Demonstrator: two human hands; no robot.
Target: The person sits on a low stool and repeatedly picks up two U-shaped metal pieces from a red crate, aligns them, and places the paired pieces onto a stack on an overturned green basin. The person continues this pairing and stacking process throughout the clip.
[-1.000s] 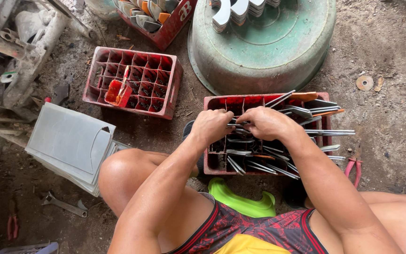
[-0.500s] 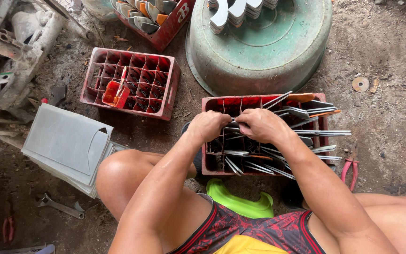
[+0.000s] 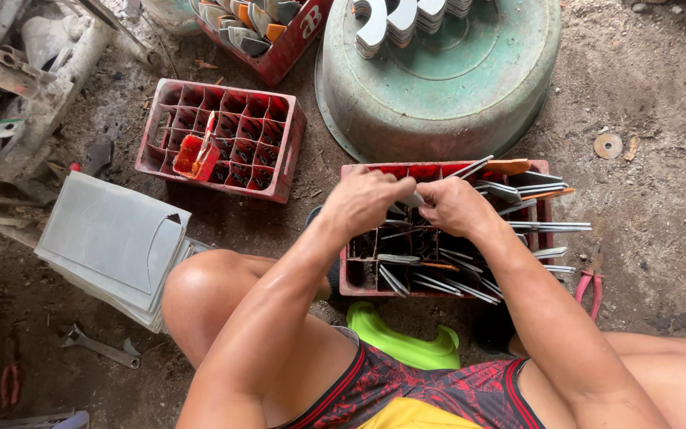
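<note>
Both hands meet over the red crate (image 3: 351, 274) of metal strips, near its back edge. The left hand (image 3: 371, 200) and right hand (image 3: 456, 205) each pinch one small metal piece (image 3: 415, 199) between them. It lies sideways, hand to hand, equally near both.

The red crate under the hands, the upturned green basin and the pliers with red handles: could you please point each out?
Red crate (image 3: 356, 280), head view: its left wall.
Green basin (image 3: 438, 87), head view: its flat upturned base.
Pliers (image 3: 589, 287), head view: its red handles.
</note>
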